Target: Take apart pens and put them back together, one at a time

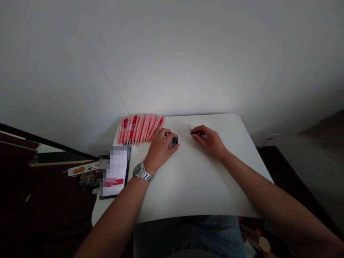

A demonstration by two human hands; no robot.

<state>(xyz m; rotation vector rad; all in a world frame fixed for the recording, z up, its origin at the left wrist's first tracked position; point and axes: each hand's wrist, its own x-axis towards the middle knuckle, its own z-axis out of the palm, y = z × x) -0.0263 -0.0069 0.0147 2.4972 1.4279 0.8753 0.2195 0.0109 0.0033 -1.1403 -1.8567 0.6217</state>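
Note:
My left hand (161,145), with a metal watch (142,172) on its wrist, is closed on a small black cylindrical piece (175,140) between thumb and fingers. To its right, my right hand (208,139) pinches a small clear tube with a dark end (189,128), its clear part pointing up and away from me. The two pieces are apart, both just above the white table. Close behind my left hand lies a row of pink pens (142,127), several with red parts. Some fingertips of both hands are hidden.
A tablet or phone (115,172), its screen blurred, lies at the left edge of the white table (199,190). A pale wall (188,64) rises directly behind the table. Assorted items sit below on the left, and more lie low at the right by my legs (188,233).

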